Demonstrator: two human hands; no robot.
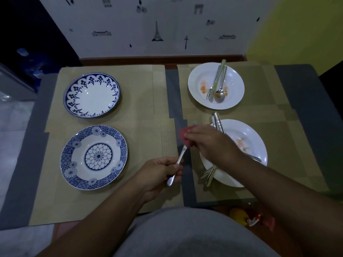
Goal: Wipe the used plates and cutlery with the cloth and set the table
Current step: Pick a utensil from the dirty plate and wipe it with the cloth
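Between the plates, left hand [159, 170] gripping cutlery [177, 164]; right hand [209, 143] clutching cloth [182, 135]

Four plates: two blue-patterned ones [92, 94] [94, 157] left of the hands, two white ones [232, 78] [254, 138] right of and beyond them; one red cloth [186, 136]; cutlery count unclear where pieces overlap.

A silver utensil [178, 161], its head wrapped in a pink cloth [185, 135]. Two blue-patterned plates [91, 94] lie clean at left; two white plates [216, 86] with cutlery [217, 84] at right, the far one stained.
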